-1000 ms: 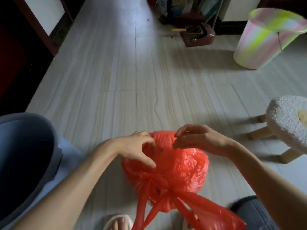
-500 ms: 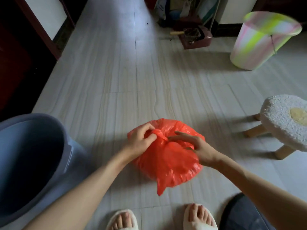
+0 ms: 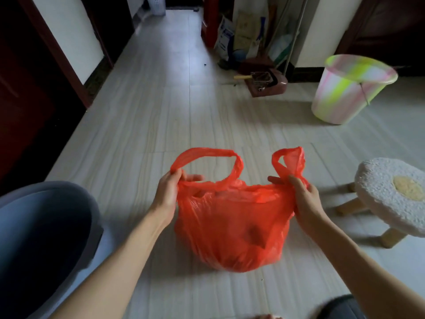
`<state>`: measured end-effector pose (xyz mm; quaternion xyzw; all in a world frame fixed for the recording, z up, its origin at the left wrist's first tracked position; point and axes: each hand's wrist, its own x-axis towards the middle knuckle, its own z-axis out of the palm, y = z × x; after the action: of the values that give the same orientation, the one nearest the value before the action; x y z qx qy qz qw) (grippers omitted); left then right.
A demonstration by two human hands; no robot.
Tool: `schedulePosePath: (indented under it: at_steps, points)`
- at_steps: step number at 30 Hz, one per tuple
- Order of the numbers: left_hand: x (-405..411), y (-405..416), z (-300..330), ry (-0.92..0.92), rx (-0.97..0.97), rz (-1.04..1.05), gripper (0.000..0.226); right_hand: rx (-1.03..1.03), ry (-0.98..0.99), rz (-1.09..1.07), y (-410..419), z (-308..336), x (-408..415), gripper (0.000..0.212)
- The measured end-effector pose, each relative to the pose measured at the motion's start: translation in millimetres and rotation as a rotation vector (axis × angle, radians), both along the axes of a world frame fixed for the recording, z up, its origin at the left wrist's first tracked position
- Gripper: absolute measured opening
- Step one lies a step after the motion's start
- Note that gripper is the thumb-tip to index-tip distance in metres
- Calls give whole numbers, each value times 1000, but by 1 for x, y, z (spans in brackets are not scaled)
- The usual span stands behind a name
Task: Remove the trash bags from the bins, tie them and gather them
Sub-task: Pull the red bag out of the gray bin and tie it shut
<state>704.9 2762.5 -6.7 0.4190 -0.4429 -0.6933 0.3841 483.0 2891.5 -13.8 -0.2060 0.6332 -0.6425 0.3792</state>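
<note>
The red trash bag (image 3: pixel 232 229) was found resting on the pale tiled floor (image 3: pixel 147 139), just in front of the person, with its two handle loops drawn up and spread apart. Half a second before, its top had been bunched together under both hands; by this moment the mouth had been opened out and each loop separated, so the tying was judged to be only about to begin, the loops being readied for crossing. The left loop was gripped at its base by the left hand (image 3: pixel 169 192), fingers curled round the plastic. The right loop was pinched by the right hand (image 3: pixel 303 196) between thumb and fingers. Dark lumps could be made out inside the bag, though what they were could not be told through the film.

Just to the left, a grey bin (image 3: pixel 46 231) was seen, apparently unlined. Well apart at the upper right, a pink-and-yellow bin (image 3: pixel 345 88) was standing, probably yet to be dealt with. A white stool (image 3: pixel 388 194) was placed near the right forearm, and a dustpan (image 3: pixel 266 84) with brooms lay by the far wall. Nothing was found blocking the knot.
</note>
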Motion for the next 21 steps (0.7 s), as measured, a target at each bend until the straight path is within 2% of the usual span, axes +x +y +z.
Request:
schedulePosePath:
  at_steps: [2, 4, 6, 8, 10, 11, 12, 13, 14, 16, 18, 19, 20, 21]
  points:
    - [-12, 7, 2, -96, -132, -56, 35, -67, 85, 18, -8, 5, 7, 20]
    - [-26, 9, -5, -175, -180, -43, 34, -98, 128, 16, -15, 7, 17, 26]
    - [-34, 13, -9, -156, -127, -80, 34, -132, 82, 14, -22, 3, 24, 33]
    - [-37, 16, -12, -52, -39, -180, 35, -119, 63, 26, -23, 3, 25, 32]
    - [-30, 14, -15, -24, 0, -316, 17, -76, 238, 112, -18, 1, 16, 24]
    - [-21, 10, -15, -88, -37, -408, 39, -47, 344, 189, -14, -1, 11, 33]
    - [-9, 4, -13, -155, -71, -517, 67, -6, 447, 281, -8, -4, 6, 52]
    - [3, -2, -8, -213, -60, -610, 84, 33, 539, 378, -1, -7, 2, 72]
    - [16, -6, 0, -271, -42, -693, 93, 63, 628, 472, 5, -12, 0, 84]
    - [35, -15, 9, -485, -114, -918, 105, 120, 824, 668, 14, -23, -1, 95]
    - [42, -10, 3, -978, -330, -1142, 116, 255, 1045, 827, 15, -30, 5, 106]
    - [38, -1, -5, -1238, -456, -1175, 111, 279, 1108, 852, 13, -34, 8, 102]
    - [31, 11, -14, -1384, -600, -1158, 102, 223, 1106, 836, 11, -36, 14, 79]
    - [25, 27, -24, -1452, -795, -1162, 91, 129, 1092, 766, 10, -38, 21, 44]
